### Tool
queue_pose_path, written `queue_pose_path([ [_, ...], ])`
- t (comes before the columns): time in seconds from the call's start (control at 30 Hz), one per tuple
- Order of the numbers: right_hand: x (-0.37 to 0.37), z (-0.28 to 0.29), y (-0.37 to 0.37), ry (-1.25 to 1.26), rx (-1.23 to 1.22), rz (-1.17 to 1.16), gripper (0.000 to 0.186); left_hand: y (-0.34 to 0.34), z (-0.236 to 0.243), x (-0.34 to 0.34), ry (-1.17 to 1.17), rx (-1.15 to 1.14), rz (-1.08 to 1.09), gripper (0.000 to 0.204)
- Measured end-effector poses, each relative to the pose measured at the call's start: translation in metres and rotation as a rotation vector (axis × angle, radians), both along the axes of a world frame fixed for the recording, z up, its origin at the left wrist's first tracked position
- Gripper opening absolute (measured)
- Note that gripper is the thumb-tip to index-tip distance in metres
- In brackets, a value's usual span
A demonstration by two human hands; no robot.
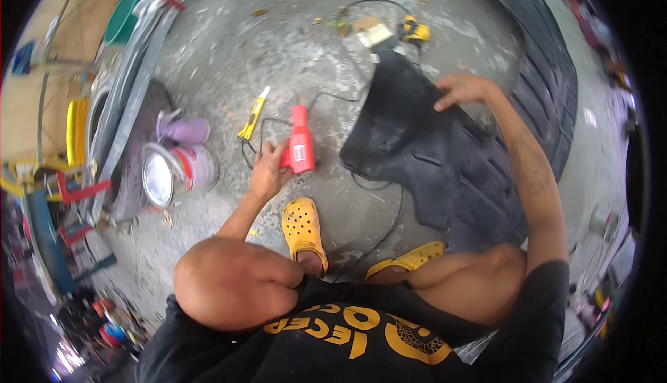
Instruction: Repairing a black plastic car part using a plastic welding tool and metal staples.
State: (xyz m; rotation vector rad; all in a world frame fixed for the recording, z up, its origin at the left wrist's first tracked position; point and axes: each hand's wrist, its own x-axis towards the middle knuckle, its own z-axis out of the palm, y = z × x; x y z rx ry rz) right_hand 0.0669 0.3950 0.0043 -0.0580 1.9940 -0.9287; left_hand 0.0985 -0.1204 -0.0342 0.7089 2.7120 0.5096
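My left hand is wrapped round the handle of a red heat gun, which is just above or on the floor with its nozzle pointing away from me. A black cord trails from it. To its left lies a yellow utility knife. My right hand pinches the far edge of a black moulded plastic panel, thumb on top and fingers partly hidden. The panel slants across the floor in front of my right foot, its ribbed part reaching toward my right knee.
A paint can and a purple spray bottle stand at the left, beside long metal bars. A yellow and black power tool and a pale sheet lie ahead. Another black ribbed panel spreads along the right.
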Motion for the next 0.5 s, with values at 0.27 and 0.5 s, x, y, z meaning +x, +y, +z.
queue_pose_path([
  [0.27, -0.006, 0.030, 0.004, -0.113, -0.111, -0.223, 0.060, 0.024, 0.118, -0.028, 0.174, 0.320, -0.223, 0.058],
  [0.5, -0.010, 0.033, 0.009, -0.051, -0.304, -0.279, 0.054, 0.078, 0.109, -0.033, -0.115, 0.487, -0.471, 0.041],
])
